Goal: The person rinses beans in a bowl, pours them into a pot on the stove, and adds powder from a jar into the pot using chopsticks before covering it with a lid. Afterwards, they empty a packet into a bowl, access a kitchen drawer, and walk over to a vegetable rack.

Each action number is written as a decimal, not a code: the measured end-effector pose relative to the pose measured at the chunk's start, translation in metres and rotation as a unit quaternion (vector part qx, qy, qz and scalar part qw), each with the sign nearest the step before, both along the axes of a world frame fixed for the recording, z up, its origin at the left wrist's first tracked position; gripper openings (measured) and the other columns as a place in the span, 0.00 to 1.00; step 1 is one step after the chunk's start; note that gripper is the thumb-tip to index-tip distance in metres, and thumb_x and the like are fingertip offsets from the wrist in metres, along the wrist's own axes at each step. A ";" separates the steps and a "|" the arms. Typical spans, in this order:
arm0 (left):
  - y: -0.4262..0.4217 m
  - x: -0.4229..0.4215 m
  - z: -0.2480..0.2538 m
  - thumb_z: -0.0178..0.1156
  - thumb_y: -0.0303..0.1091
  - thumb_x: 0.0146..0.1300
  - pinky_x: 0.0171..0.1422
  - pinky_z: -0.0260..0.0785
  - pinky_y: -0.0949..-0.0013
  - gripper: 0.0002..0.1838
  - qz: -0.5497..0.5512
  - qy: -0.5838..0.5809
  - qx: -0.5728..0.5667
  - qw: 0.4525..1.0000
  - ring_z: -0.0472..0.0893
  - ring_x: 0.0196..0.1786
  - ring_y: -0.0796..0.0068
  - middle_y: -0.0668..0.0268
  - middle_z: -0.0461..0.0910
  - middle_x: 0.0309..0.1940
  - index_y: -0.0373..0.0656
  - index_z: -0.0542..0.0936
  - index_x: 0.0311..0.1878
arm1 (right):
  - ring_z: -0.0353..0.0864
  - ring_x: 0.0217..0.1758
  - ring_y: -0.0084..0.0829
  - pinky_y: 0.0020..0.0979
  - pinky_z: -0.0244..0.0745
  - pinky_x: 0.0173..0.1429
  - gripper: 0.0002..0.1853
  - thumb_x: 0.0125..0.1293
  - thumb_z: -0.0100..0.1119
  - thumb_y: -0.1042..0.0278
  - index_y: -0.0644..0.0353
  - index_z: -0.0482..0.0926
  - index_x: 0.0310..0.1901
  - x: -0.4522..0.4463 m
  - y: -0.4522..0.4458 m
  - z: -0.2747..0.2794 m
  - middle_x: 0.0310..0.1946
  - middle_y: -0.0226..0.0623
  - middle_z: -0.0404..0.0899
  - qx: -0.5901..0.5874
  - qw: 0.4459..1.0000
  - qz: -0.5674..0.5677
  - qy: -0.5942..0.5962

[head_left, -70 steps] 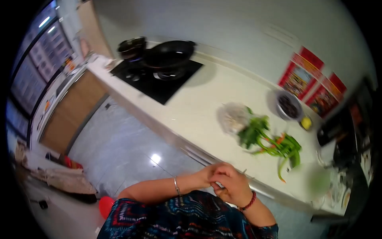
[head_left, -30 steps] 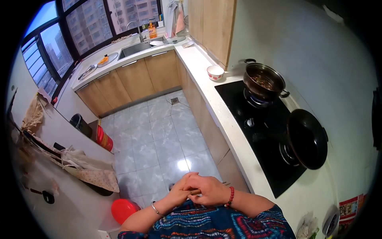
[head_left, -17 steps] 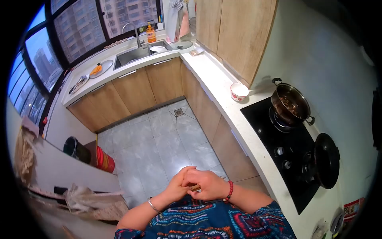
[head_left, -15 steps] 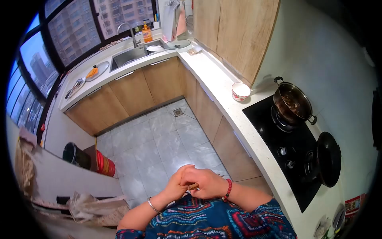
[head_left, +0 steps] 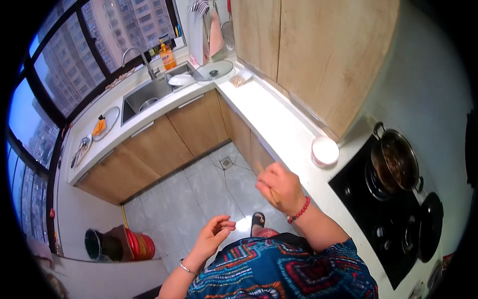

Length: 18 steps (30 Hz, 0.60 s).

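Observation:
My right hand is closed around wooden chopsticks, whose ends show above and below the fist. It is raised over the floor beside the counter edge, with a red bead bracelet at the wrist. My left hand is empty, fingers loosely curled and apart, in front of my body; a silver bangle circles that wrist. To the right of the right hand, a white bowl with a red pattern stands on the counter. Beyond it, a two-handled pot with brown contents sits on the stove.
A black wok is on the near burner of the black gas stove. A glass lid and small packet lie near the sink. Buckets stand by the left wall. Wooden cupboards overhang the counter.
My hands were together at my waist and have separated. The right hand moved up and forward with the chopsticks; the left hand opened. My view shifted and my foot came into sight.

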<state>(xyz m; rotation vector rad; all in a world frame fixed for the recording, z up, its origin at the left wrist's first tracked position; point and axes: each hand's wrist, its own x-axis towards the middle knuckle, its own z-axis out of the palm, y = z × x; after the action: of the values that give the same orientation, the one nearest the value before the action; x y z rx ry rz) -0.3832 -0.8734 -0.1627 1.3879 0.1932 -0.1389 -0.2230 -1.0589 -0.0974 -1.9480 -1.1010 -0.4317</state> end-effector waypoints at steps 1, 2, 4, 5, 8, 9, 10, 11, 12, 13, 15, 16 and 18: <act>0.007 0.015 0.003 0.52 0.28 0.61 0.53 0.65 0.68 0.19 0.019 0.010 0.000 1.000 0.74 0.49 0.68 0.57 0.74 0.46 0.37 0.65 0.55 | 0.73 0.31 0.39 0.34 0.70 0.32 0.06 0.51 0.59 0.65 0.57 0.74 0.26 0.030 0.007 -0.008 0.28 0.38 0.71 -0.007 1.000 -0.027 0.004; 0.014 0.030 0.005 0.52 0.28 0.61 0.53 0.66 0.69 0.18 0.037 0.022 -0.001 0.999 0.75 0.48 0.68 0.57 0.74 0.45 0.37 0.66 0.54 | 0.73 0.31 0.39 0.34 0.71 0.32 0.06 0.50 0.60 0.66 0.57 0.74 0.27 0.058 0.014 -0.020 0.30 0.38 0.71 -0.016 0.998 -0.055 0.010; 0.026 0.067 0.014 0.51 0.28 0.61 0.52 0.66 0.69 0.17 0.050 0.015 0.003 0.999 0.75 0.48 0.68 0.56 0.74 0.45 0.37 0.67 0.53 | 0.73 0.34 0.39 0.34 0.71 0.36 0.05 0.52 0.58 0.68 0.57 0.74 0.28 0.117 0.020 -0.044 0.33 0.40 0.70 -0.040 0.997 -0.057 0.025; 0.033 0.081 0.014 0.52 0.28 0.61 0.52 0.66 0.69 0.17 0.051 0.012 0.007 0.999 0.75 0.48 0.68 0.57 0.75 0.45 0.37 0.67 0.53 | 0.73 0.36 0.39 0.35 0.70 0.38 0.05 0.52 0.58 0.68 0.58 0.74 0.29 0.142 0.022 -0.057 0.33 0.40 0.70 -0.085 0.994 -0.066 0.032; 0.050 0.119 0.014 0.52 0.28 0.61 0.51 0.67 0.69 0.17 0.060 0.020 0.000 0.998 0.75 0.48 0.67 0.57 0.75 0.45 0.36 0.67 0.53 | 0.72 0.40 0.40 0.35 0.70 0.42 0.05 0.53 0.55 0.68 0.59 0.74 0.31 0.193 0.026 -0.074 0.36 0.42 0.71 -0.177 0.975 -0.088 0.098; 0.055 0.132 0.011 0.52 0.28 0.61 0.51 0.67 0.69 0.17 0.060 0.028 -0.008 0.998 0.76 0.48 0.67 0.57 0.75 0.45 0.37 0.67 0.53 | 0.72 0.42 0.40 0.36 0.69 0.44 0.06 0.54 0.53 0.68 0.60 0.74 0.32 0.206 0.027 -0.078 0.37 0.43 0.71 -0.221 0.957 -0.110 0.155; 0.062 0.145 0.008 0.52 0.28 0.61 0.51 0.67 0.69 0.17 0.064 0.029 -0.011 0.997 0.76 0.48 0.67 0.57 0.75 0.45 0.37 0.67 0.53 | 0.72 0.42 0.40 0.36 0.69 0.44 0.06 0.54 0.53 0.68 0.60 0.74 0.32 0.218 0.027 -0.081 0.37 0.43 0.71 -0.225 0.956 -0.107 0.154; 0.069 0.159 0.003 0.52 0.29 0.61 0.51 0.67 0.68 0.17 0.057 0.029 -0.008 0.998 0.76 0.48 0.67 0.57 0.75 0.45 0.37 0.67 0.53 | 0.72 0.43 0.41 0.37 0.69 0.44 0.08 0.55 0.51 0.67 0.61 0.74 0.33 0.228 0.026 -0.087 0.37 0.44 0.71 -0.222 0.951 -0.120 0.176; 0.077 0.173 -0.003 0.52 0.29 0.61 0.51 0.67 0.68 0.17 0.049 0.030 -0.005 0.998 0.76 0.48 0.67 0.58 0.75 0.45 0.37 0.67 0.53 | 0.72 0.43 0.42 0.37 0.69 0.45 0.10 0.55 0.49 0.65 0.62 0.73 0.34 0.237 0.025 -0.095 0.38 0.45 0.72 -0.220 0.946 -0.134 0.199; 0.086 0.191 -0.004 0.53 0.32 0.60 0.50 0.67 0.68 0.18 0.053 0.051 -0.017 0.997 0.76 0.48 0.66 0.58 0.75 0.46 0.37 0.67 0.53 | 0.72 0.44 0.44 0.40 0.68 0.46 0.12 0.56 0.46 0.64 0.64 0.73 0.35 0.250 0.022 -0.112 0.38 0.48 0.73 -0.227 0.940 -0.130 0.219; 0.108 0.235 -0.019 0.55 0.36 0.59 0.49 0.69 0.66 0.20 0.062 0.048 -0.064 0.995 0.76 0.47 0.64 0.57 0.75 0.45 0.38 0.67 0.53 | 0.72 0.44 0.45 0.40 0.67 0.46 0.13 0.56 0.45 0.64 0.64 0.72 0.36 0.261 0.022 -0.110 0.37 0.48 0.73 -0.247 0.926 -0.130 0.254; 0.123 0.257 -0.026 0.55 0.37 0.59 0.48 0.70 0.65 0.20 0.064 0.051 -0.086 0.993 0.76 0.46 0.63 0.57 0.75 0.45 0.39 0.67 0.52 | 0.72 0.43 0.46 0.40 0.67 0.47 0.13 0.56 0.45 0.63 0.64 0.72 0.36 0.265 0.020 -0.110 0.36 0.49 0.74 -0.265 0.911 -0.132 0.287; 0.150 0.308 -0.024 0.56 0.39 0.59 0.46 0.71 0.62 0.19 0.071 0.054 -0.152 0.984 0.76 0.46 0.61 0.56 0.75 0.44 0.40 0.69 0.50 | 0.72 0.44 0.45 0.40 0.67 0.48 0.14 0.57 0.45 0.61 0.64 0.72 0.37 0.277 0.011 -0.135 0.37 0.49 0.74 -0.293 0.931 -0.101 0.192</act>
<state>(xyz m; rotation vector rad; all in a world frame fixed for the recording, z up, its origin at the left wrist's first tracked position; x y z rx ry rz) -0.0753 -0.7233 -0.1866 1.0587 0.3468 -0.1196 0.0538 -1.0480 -0.2323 -2.5420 -0.8260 0.2079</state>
